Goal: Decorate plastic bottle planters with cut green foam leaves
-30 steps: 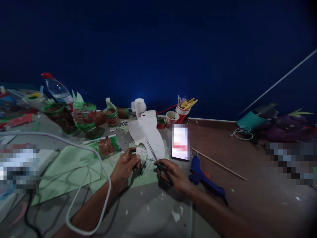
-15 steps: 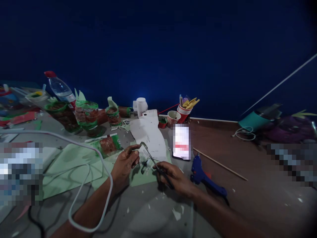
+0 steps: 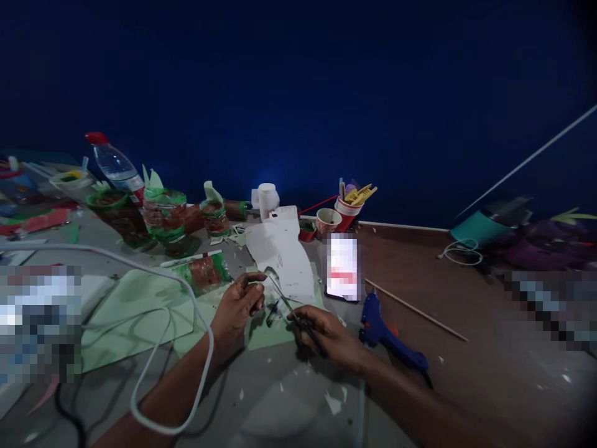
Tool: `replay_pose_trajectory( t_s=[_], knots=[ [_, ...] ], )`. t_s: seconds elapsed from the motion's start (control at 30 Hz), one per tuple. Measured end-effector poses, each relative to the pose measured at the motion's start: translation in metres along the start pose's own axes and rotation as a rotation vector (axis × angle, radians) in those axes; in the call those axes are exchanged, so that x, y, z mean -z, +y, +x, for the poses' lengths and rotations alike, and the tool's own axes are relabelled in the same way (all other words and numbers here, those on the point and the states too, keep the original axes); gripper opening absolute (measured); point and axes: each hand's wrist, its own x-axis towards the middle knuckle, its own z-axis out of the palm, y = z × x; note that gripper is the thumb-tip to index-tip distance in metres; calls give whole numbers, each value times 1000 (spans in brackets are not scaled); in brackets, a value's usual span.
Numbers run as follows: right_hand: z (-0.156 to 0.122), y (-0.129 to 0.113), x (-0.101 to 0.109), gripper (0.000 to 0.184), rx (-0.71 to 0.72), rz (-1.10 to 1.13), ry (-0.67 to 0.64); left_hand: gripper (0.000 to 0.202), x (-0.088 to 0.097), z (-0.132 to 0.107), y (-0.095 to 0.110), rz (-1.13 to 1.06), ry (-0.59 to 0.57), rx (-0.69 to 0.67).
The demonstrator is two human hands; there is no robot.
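Observation:
My right hand [image 3: 326, 336] is closed round the handles of a pair of scissors [image 3: 285, 300], whose blades point up and left toward my left hand. My left hand [image 3: 237, 309] pinches a small pale paper piece [image 3: 269, 272] between thumb and forefinger, right at the scissor tips. Both hands hover over a green paper sheet [image 3: 140, 311] on the table, in front of a white cut paper sheet [image 3: 282, 252]. What lies dark under the blades I cannot make out.
A blue glue gun [image 3: 389, 342] lies right of my right hand, beside a lit phone [image 3: 342, 266] and a thin wooden stick [image 3: 415, 309]. Decorated jars [image 3: 163, 214], a water bottle [image 3: 114, 165] and cups of tools [image 3: 347, 208] stand behind. A white cable [image 3: 153, 298] loops over my left forearm.
The scissor tips have closed in on the small paper piece, which my left hand has raised slightly. Both hands have barely shifted otherwise.

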Motion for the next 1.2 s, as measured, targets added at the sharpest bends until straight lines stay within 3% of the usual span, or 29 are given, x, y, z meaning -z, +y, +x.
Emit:
replay_pose_trajectory(
  t_s=[0.53, 1.2],
  knots=[
    [3, 6, -1, 39, -12, 43, 5, 34, 0, 0, 1, -9, -36, 7],
    [3, 10, -2, 46, -28, 32, -1, 42, -2, -2, 2, -57, 0, -17]
  ],
)
